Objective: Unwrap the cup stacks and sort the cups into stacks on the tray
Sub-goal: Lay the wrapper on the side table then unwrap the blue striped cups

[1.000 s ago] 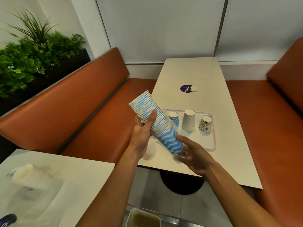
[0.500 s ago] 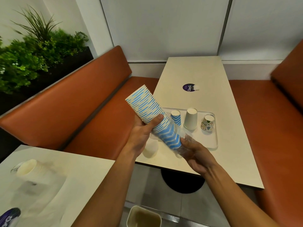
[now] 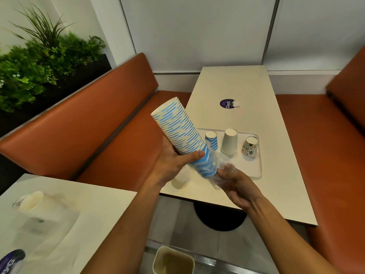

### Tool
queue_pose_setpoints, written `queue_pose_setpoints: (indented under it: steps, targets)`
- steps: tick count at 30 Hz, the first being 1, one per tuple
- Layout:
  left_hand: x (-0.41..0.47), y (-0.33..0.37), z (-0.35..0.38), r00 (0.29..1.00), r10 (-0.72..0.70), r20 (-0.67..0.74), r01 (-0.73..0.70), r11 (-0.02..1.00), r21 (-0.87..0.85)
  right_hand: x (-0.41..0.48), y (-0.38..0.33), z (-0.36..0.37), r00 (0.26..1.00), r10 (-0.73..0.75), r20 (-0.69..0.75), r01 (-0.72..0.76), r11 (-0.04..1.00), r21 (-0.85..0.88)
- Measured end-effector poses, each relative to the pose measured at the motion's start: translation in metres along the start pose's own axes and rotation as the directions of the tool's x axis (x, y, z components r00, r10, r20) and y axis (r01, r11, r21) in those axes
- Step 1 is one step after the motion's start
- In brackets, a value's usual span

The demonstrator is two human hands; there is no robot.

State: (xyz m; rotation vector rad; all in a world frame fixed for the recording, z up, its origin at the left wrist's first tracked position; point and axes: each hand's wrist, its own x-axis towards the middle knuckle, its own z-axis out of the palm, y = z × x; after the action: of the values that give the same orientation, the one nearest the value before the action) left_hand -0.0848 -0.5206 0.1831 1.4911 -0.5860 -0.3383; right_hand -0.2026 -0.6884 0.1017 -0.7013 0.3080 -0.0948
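My left hand (image 3: 173, 163) grips a long stack of blue-striped paper cups (image 3: 181, 133), tilted with its open end up to the left. My right hand (image 3: 235, 182) pinches the clear plastic wrap (image 3: 221, 169) bunched around the stack's lower end. Beyond them a white tray (image 3: 256, 167) lies on the table (image 3: 233, 86). Three upside-down cups stand on it: a blue-striped cup (image 3: 211, 138), a plain white cup (image 3: 229, 141) and a patterned cup (image 3: 250, 146). Another white cup (image 3: 180, 181) stands on the table under my left wrist.
A wrapped stack of white cups (image 3: 33, 200) lies on a second table (image 3: 79, 214) at the lower left. A beige bin (image 3: 173, 262) stands on the floor below. Orange benches (image 3: 88, 119) flank the table, with plants (image 3: 39, 62) at the left. A purple sticker (image 3: 227, 103) marks the tabletop.
The plastic wrap has slid further down the striped stack, and more bare cups show at the top. The stack has risen slightly and my right hand has drawn back with the wrap.
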Motion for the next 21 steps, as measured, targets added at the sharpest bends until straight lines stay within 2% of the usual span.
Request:
queue_pose_setpoints:
  steps: [7,13,16,21]
  targets:
    - [0.006,-0.011,0.0,0.991,0.106,-0.085,-0.101,0.992,0.071,0.0,-0.003,-0.011,0.973,-0.018,-0.231,-0.028,0.98,-0.198]
    - [0.014,-0.017,-0.006,0.975,0.157,-0.157,-0.136,0.982,0.133,-0.009,-0.01,-0.043,0.868,-0.165,-0.468,-0.089,0.876,-0.474]
    - [0.013,-0.035,-0.003,0.981,0.102,-0.163,-0.072,0.981,0.18,-0.01,-0.012,-0.056,0.84,-0.183,-0.511,-0.148,0.828,-0.54]
    - [0.004,-0.078,0.01,0.989,-0.084,-0.119,0.112,0.962,0.251,-0.007,-0.01,-0.066,0.832,-0.169,-0.528,-0.215,0.779,-0.589]
